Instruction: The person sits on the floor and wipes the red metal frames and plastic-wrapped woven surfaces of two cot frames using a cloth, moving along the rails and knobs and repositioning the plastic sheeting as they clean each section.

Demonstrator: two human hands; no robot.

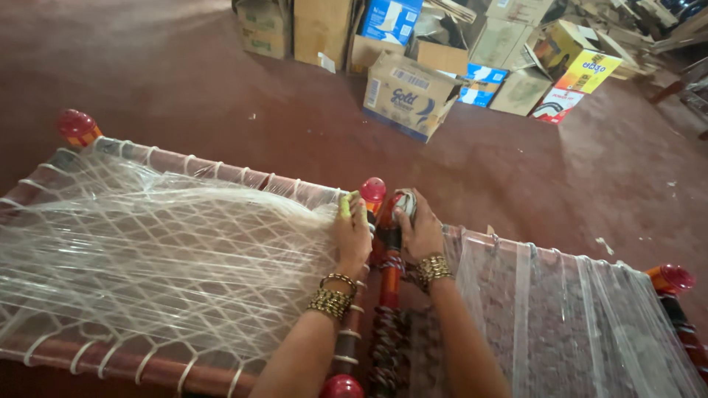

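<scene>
Wrapping looks underway: the left hand (352, 234) presses the plastic film (158, 243) flat, fingers pinching a green scrap, while the right hand (418, 230) grips the bed leg (389, 247), which probably needs wrapping next.

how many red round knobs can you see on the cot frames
4: far left corner, by the left hand and right hand, bottom edge, far right. Others may be out of view.

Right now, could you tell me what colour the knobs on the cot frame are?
Red, glossy knobs, clearest in the head view.
</scene>
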